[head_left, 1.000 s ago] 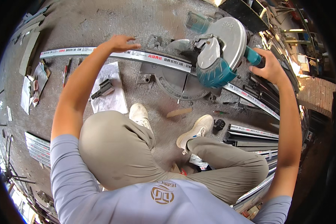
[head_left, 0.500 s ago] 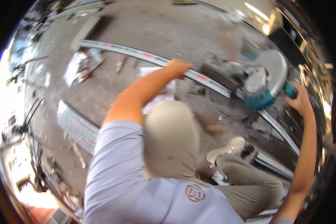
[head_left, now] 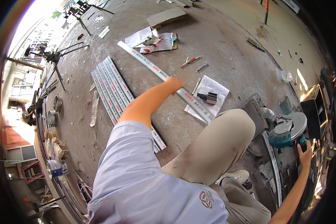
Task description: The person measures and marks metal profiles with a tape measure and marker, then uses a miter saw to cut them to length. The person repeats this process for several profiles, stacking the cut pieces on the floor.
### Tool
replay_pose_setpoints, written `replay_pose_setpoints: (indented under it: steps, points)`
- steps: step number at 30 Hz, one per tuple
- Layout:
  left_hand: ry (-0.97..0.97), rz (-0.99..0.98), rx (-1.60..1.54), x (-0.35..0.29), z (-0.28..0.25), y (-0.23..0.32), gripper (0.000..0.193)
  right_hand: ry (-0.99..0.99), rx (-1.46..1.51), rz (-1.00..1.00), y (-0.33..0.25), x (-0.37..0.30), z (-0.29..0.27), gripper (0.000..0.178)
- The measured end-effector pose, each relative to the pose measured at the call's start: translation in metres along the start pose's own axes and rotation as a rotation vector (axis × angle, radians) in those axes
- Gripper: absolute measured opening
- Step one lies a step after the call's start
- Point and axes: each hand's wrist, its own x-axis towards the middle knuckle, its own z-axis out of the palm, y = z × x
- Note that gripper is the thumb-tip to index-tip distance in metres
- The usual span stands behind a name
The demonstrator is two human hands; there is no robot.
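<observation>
My left hand (head_left: pixel 175 85) is closed around a long silver profile bar (head_left: pixel 147 64) covered in printed film. The bar slants from the far left toward my raised knee, and its near end lies by the knee. Out at the right, my right hand (head_left: pixel 305 152) grips the teal handle of a cut-off saw (head_left: pixel 283 136) with a round grey guard. A separate length of similar profile (head_left: pixel 273 170) runs from the saw toward me, beside my right forearm. Left of my left arm, several more profile bars (head_left: pixel 114 87) lie side by side on the floor.
Papers with a black object (head_left: pixel 211 98) lie beyond my knee. A red-handled tool (head_left: pixel 190 61), a cardboard piece with papers (head_left: pixel 164 42) and a flat board (head_left: pixel 166 16) are farther off. Tripod-like stands (head_left: pixel 56 56) are at left. A black box (head_left: pixel 315 112) stands beyond the saw.
My left hand has drawn its bar leftward, away from the saw; the bar is now apart from the length at the saw. My right hand stays at the saw handle. The view has swung left.
</observation>
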Motion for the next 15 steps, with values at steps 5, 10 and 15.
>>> replay_pose_setpoints:
  steps: [5, 10, 15]
  points:
    - [-0.027, -0.138, 0.083, -0.071, 0.149, -0.017, 0.056, 0.129, -0.105, -0.093, 0.036, -0.043, -0.018, 0.044]
    - [-0.025, -0.340, 0.154, -0.096, 0.180, 0.021, 0.044, 0.130, -0.164, 0.200, 0.105, -0.174, -0.051, 0.041]
    - [-0.177, -0.526, 0.032, -0.134, 0.244, 0.029, 0.069, -0.002, -0.144, 0.340, 0.158, -0.276, -0.017, 0.034]
